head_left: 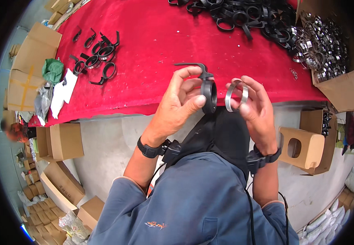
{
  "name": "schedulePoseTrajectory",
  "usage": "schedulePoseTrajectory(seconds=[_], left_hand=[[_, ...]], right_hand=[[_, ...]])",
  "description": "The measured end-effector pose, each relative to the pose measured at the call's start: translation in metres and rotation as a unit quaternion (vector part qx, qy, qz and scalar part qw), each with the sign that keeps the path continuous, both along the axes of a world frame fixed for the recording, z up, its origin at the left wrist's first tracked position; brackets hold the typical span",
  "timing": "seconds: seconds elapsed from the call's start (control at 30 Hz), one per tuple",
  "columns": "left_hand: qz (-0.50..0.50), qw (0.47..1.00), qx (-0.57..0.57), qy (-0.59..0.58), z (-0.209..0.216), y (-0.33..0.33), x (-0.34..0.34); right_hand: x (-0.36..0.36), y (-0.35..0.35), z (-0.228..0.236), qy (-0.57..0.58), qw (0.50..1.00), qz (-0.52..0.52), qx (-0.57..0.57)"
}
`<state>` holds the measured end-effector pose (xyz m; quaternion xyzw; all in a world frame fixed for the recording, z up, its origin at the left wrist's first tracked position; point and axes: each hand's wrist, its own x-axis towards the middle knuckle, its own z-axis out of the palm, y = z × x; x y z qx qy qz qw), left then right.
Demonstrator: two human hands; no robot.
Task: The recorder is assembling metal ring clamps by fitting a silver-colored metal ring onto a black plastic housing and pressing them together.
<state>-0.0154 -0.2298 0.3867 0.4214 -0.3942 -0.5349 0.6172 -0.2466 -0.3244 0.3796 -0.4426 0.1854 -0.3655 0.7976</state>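
My left hand (177, 100) is closed around a black plastic ring with a bent handle arm (209, 96); the arm sticks up and leftward over my fingers. In my right hand (258, 106) a shiny metal ring (231, 97) is pinched between thumb and fingers. The two rings face each other with a small gap between them, just in front of the table's near edge. Several black handled rings (92, 61) lie in a loose group at the left of the red-covered table (144, 45); at least one shows a metallic band.
A heap of black rings (246, 18) covers the far right of the table. Beside it, a cardboard box (342, 87) overflows with metal rings (322, 45). Cartons, a green bag (52, 70) and white paper (63, 93) sit left. An open carton (303, 147) stands below right.
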Motion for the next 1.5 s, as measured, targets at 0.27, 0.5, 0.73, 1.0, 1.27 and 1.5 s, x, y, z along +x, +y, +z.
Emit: schedulePoseTrajectory(seconds=[0.27, 0.5, 0.73, 1.0, 1.27, 1.5], left_hand=[[-0.014, 0.996, -0.039, 0.082, -0.014, 0.0, -0.004], [-0.012, 0.996, -0.046, 0.077, -0.014, 0.003, -0.005], [-0.015, 0.997, -0.051, 0.061, -0.015, 0.003, -0.005], [-0.024, 0.998, -0.061, 0.02, -0.008, 0.004, -0.002], [-0.144, 0.986, -0.054, 0.058, 0.001, 0.001, 0.007], [0.049, 0.986, -0.061, -0.149, -0.016, 0.002, -0.016]], right_hand=[[0.019, 0.013, 0.004, 0.14, 0.949, -0.064, -0.276], [0.023, 0.014, 0.005, 0.193, 0.883, -0.086, -0.42], [0.026, 0.019, -0.001, 0.174, 0.904, -0.1, -0.376], [0.035, 0.021, -0.01, 0.162, 0.883, -0.139, -0.419], [0.041, 0.009, -0.009, 0.093, 0.955, -0.186, -0.213], [0.069, 0.025, -0.013, 0.267, 0.855, -0.362, -0.259]])
